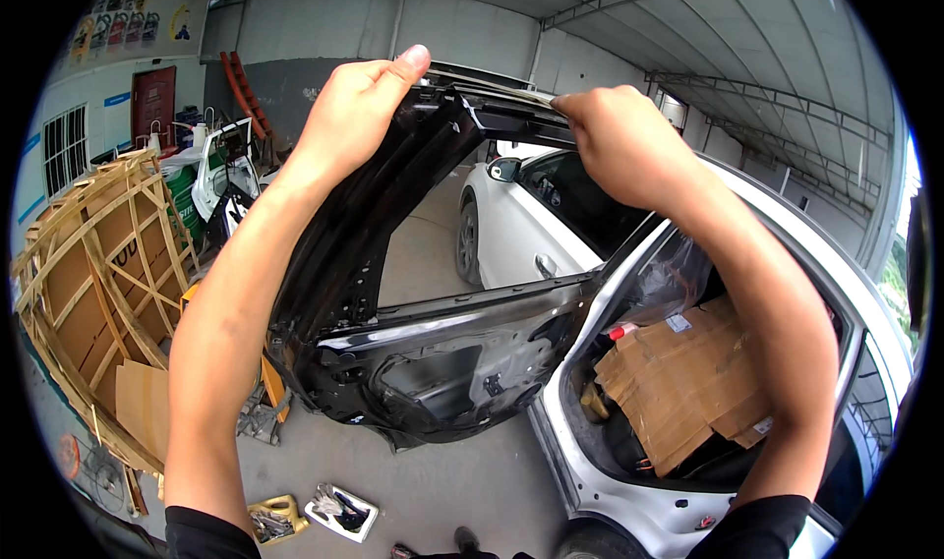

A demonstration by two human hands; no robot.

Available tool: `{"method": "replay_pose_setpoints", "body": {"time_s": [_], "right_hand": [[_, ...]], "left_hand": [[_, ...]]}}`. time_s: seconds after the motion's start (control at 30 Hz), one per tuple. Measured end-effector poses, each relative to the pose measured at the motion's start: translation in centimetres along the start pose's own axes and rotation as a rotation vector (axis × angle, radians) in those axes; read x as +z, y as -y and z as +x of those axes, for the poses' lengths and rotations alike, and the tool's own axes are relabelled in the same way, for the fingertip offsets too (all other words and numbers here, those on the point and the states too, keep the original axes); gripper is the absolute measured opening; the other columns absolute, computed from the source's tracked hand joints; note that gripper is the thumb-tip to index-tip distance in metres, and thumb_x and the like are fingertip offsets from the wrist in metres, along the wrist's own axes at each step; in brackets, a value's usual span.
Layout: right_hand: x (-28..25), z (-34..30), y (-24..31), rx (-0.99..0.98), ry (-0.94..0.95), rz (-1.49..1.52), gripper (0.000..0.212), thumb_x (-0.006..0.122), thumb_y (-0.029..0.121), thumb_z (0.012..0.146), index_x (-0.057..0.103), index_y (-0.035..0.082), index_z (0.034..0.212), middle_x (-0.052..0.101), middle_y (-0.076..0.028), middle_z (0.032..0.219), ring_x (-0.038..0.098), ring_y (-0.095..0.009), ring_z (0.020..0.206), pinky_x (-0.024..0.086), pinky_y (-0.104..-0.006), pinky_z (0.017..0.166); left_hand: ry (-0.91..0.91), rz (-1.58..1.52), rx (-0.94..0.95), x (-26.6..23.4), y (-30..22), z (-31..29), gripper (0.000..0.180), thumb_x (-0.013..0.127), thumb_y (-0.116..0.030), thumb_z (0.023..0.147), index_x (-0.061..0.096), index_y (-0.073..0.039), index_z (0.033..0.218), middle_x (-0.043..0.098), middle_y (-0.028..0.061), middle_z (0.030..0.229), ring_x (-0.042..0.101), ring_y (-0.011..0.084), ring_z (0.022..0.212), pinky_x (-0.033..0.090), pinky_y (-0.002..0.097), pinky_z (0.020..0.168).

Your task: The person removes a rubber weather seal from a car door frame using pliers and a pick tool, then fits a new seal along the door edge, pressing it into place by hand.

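A black car door (452, 382), stripped to bare metal inside, stands swung out from a white car (678, 520). Along the top of its window frame runs a thin, long trim strip (492, 86). My left hand (359, 107) is closed at the frame's upper left corner, thumb up, around the strip's left end; the fingers' far side is hidden. Farther right along the same edge, my right hand (621, 136) is closed, pinching the strip between thumb and curled fingers. Through the window opening shows the white front door (541, 220) with its mirror (504, 169).
Flattened cardboard (678, 372) fills the rear door opening. A wooden crate frame (98, 294) stands at left, with another white car door (221, 171) behind it. Two cut-open jugs of tools, one yellow (278, 520) and one white (341, 512), sit on the floor near my feet.
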State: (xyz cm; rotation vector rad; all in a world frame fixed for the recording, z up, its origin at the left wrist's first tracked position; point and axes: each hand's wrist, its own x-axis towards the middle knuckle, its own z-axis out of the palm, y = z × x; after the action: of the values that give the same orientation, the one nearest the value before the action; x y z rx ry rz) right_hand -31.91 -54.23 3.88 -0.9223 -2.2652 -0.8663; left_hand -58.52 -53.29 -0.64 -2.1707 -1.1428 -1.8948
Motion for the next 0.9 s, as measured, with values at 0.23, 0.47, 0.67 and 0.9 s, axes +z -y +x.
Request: {"method": "replay_pose_setpoints", "body": {"time_s": [0.23, 0.47, 0.67, 0.9], "right_hand": [[3.3, -3.6, -0.5, 0.054, -0.251, 0.021, 0.029, 0.054, 0.002, 0.085, 0.064, -0.002, 0.111, 0.064, -0.024, 0.077, 0.064, -0.040, 0.074, 0.051, -0.0469, 0.069], [5.6, -3.3, -0.5, 0.071, -0.329, 0.042, 0.038, 0.054, 0.001, 0.081, 0.059, -0.002, 0.118, 0.065, -0.018, 0.077, 0.066, -0.036, 0.072, 0.054, -0.0447, 0.065], [6.7, -3.3, 0.6, 0.149, -0.394, -0.008, 0.034, 0.054, 0.001, 0.083, 0.060, -0.003, 0.117, 0.065, -0.020, 0.079, 0.065, -0.037, 0.070, 0.053, -0.0446, 0.063], [7.7, -3.1, 2.2, 0.260, -0.410, -0.031, 0.040, 0.054, 0.001, 0.083, 0.057, -0.003, 0.122, 0.063, -0.018, 0.076, 0.064, -0.037, 0.065, 0.054, -0.0439, 0.060]], "left_hand": [[0.043, -0.066, -0.009, -0.2, -0.4, -0.4, 0.056, 0.049, -0.052, 0.098, 0.052, -0.002, 0.072, 0.042, -0.0081, 0.072, 0.034, 0.0054, 0.071, 0.033, 0.0236, 0.065], [-0.042, -0.122, 0.037, 0.3, -0.7, -0.7, 0.059, 0.050, -0.050, 0.098, 0.062, 0.005, 0.084, 0.050, -0.0057, 0.070, 0.041, 0.0054, 0.072, 0.039, 0.0244, 0.067], [-0.040, -0.084, 0.021, 0.0, -0.2, -0.6, 0.058, 0.049, -0.049, 0.099, 0.063, 0.004, 0.080, 0.051, -0.0066, 0.068, 0.042, 0.0053, 0.069, 0.040, 0.0237, 0.067], [-0.052, -0.127, 0.024, 0.6, -0.6, -0.8, 0.058, 0.049, -0.049, 0.099, 0.063, 0.003, 0.078, 0.052, -0.0054, 0.069, 0.041, 0.0054, 0.069, 0.038, 0.0243, 0.065]]}}
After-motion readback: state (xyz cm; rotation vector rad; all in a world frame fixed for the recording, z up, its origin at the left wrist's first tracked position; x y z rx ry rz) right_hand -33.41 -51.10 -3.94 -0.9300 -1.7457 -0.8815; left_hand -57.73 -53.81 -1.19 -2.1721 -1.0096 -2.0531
